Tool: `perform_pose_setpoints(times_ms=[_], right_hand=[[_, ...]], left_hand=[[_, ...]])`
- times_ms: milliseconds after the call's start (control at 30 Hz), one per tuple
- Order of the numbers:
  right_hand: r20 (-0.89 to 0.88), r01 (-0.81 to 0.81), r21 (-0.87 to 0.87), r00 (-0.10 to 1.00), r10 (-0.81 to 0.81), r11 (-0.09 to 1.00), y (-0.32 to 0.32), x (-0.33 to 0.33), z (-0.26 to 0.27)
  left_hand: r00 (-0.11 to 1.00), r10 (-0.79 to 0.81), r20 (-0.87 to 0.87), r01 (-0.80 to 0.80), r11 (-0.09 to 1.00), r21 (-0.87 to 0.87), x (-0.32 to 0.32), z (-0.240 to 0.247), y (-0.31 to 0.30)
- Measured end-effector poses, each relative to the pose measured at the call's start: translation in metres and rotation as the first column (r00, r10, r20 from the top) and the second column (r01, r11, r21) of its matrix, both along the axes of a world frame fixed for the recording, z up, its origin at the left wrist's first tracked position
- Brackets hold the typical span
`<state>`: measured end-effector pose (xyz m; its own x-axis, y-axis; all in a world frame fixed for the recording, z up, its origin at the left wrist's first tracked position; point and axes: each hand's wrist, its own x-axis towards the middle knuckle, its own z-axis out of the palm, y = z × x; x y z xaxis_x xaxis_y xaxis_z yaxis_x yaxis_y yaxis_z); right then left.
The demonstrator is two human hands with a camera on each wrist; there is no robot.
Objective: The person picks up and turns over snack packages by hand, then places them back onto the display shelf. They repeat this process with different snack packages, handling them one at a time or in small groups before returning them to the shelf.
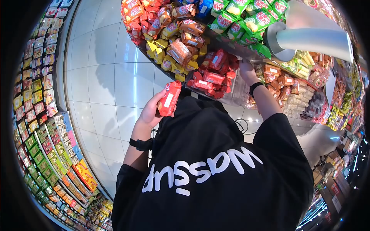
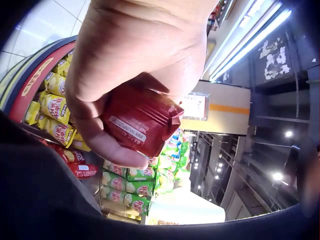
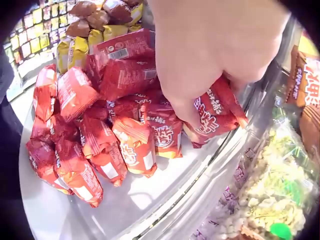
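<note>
My left hand [image 1: 149,111] grips a red snack packet [image 1: 169,98] with a white label, out in front of my body and left of the display. In the left wrist view, fingers wrap round this packet [image 2: 142,120], hiding part of it. My right hand [image 1: 248,72] reaches into a clear plastic bin [image 3: 135,202]. Seen from the right wrist, it pinches another red snack packet [image 3: 212,115] beside the bin's wall, with the thumb and fingers on either side. Several more red packets [image 3: 127,142] are heaped next to that hand.
Yellow packets [image 1: 158,54] and brown packets [image 1: 192,27] fill neighbouring parts of the display; green packets [image 1: 262,19] lie farther back. A white post-like fixture [image 1: 314,38] juts over the right side. Bagged snacks [image 3: 275,185] adjoin the bin. Shelves [image 1: 38,104] line the aisle at left.
</note>
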<state>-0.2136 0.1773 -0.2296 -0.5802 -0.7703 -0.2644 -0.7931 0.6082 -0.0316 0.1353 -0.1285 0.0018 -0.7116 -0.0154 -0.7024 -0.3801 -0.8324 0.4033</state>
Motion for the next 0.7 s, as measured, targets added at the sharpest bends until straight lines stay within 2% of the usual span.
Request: perform_pose_setpoints(times_ms=[167,267,367,400,500,533,700], right_hand=[[-0.121,-0.084,-0.192,0.991,0.061,0.978,0.005,0.003,0.015],[-0.13,0.082,-0.353,0.982,-0.135,0.932,0.008,0.021,0.047],[0.164,0.332,-0.151,0.937,-0.307,0.931,0.019,0.032,0.049],[0.138,0.269,-0.171,0.959,-0.248,0.948,0.027,0.033,0.029],[0.138,0.181,-0.045,0.975,-0.173,0.982,0.037,0.034,-0.013],[0.218,0.272,0.07,0.935,-0.281,0.96,0.021,0.036,0.005],[0.052,0.153,-0.001,0.987,-0.153,0.988,0.022,0.033,-0.005]], left_hand=[[1.0,0.007,0.024,-0.007,1.0,-0.003,-0.009,-0.001,0.005],[1.0,-0.002,0.021,0.002,1.0,0.005,-0.015,-0.005,0.01],[1.0,-0.004,0.016,0.004,1.0,0.003,-0.022,-0.005,0.016],[1.0,-0.004,0.017,0.004,1.0,-0.002,-0.025,-0.004,0.019],[1.0,-0.028,0.004,0.028,1.0,-0.002,-0.031,-0.004,0.024],[0.999,-0.037,0.002,0.037,0.999,-0.008,-0.033,-0.002,0.025],[0.994,-0.108,0.018,0.109,0.989,-0.102,-0.04,0.006,0.032]])
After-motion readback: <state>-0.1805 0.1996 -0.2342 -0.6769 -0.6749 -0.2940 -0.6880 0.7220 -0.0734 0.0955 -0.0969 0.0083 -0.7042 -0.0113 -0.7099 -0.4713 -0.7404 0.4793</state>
